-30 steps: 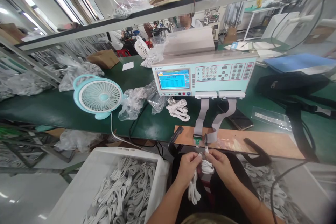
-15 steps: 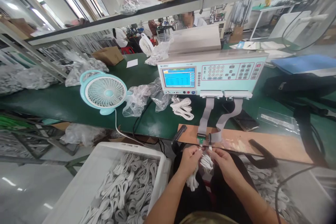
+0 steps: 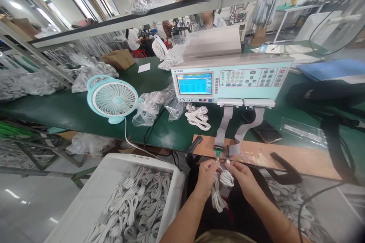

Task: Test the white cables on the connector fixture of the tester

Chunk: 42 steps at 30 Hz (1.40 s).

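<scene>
Between my hands hangs a bundled white cable (image 3: 218,197), with a rounder part of the white coil (image 3: 226,178) close beside it. My left hand (image 3: 207,174) is closed in a pinch on one cable end, right at the small green circuit board (image 3: 218,152). On the other side, my right hand (image 3: 242,176) pinches a white cable end against the black connector (image 3: 227,150). Grey ribbon cables (image 3: 224,125) run from both connectors up to the tester (image 3: 230,79), whose screen is lit blue. My fingertips partly hide the plugs.
A white bin (image 3: 168,171) full of bundled white cables stands at my left; more cables (image 3: 293,201) lie low at the right. A wooden board (image 3: 285,155) lines the bench edge. On the green bench are a fan (image 3: 116,99), a coiled cable (image 3: 197,117) and a phone (image 3: 266,132).
The hanging cable bundle has swung to the right, out from behind my left hand. Both hands stay at the connectors, with only a slight shift.
</scene>
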{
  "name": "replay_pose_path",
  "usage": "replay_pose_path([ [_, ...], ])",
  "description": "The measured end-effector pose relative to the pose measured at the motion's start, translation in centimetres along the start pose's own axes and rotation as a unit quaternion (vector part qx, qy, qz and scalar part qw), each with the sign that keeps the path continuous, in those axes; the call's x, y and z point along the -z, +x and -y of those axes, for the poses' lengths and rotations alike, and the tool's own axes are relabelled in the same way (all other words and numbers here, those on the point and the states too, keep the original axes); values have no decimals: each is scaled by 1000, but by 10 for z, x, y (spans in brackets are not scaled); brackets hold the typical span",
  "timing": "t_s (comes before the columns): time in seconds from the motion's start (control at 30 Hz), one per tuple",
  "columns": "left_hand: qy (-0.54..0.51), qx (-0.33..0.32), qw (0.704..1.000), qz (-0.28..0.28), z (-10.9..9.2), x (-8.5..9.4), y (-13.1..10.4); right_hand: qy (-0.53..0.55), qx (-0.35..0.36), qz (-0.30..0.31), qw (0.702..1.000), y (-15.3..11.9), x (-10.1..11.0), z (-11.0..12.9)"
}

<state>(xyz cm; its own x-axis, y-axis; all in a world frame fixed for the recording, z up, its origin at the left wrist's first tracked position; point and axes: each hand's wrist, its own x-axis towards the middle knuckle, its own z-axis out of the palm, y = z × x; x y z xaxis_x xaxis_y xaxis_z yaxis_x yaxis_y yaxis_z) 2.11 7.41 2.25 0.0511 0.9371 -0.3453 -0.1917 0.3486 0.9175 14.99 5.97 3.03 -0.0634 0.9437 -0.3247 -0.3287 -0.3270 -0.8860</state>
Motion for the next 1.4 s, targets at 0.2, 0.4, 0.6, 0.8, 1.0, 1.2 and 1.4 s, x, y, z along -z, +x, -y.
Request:
replay_pose_path([
  [0.2, 37, -29, 999, -20, 2, -1, 0, -3, -9, 3, 1000, -1, -2, 3],
  [0.4, 68, -46, 997, -13, -3, 0, 0, -31, 3, -29, 999, -1, -1, -2],
  [0.6, 73, -9, 997, -2, -3, -3, 11, -7, 10, -53, 998, 6, 0, -9],
  [0.8, 72, -18, 997, -18, 0, -7, 11, 12, 11, -65, 998, 4, -5, -4],
  [1.0, 53, -22, 998, -27, 2, -7, 14, 5, 34, -59, 998, 7, -3, -10],
  [1.2, 55, -65, 996, -17, 1, -13, -4, -43, 73, -55, 995, -14, -17, -4],
  [1.4, -49, 108, 993, 25, 8, -6, -32, -308, 33, -3, 951, -45, 65, 5],
])
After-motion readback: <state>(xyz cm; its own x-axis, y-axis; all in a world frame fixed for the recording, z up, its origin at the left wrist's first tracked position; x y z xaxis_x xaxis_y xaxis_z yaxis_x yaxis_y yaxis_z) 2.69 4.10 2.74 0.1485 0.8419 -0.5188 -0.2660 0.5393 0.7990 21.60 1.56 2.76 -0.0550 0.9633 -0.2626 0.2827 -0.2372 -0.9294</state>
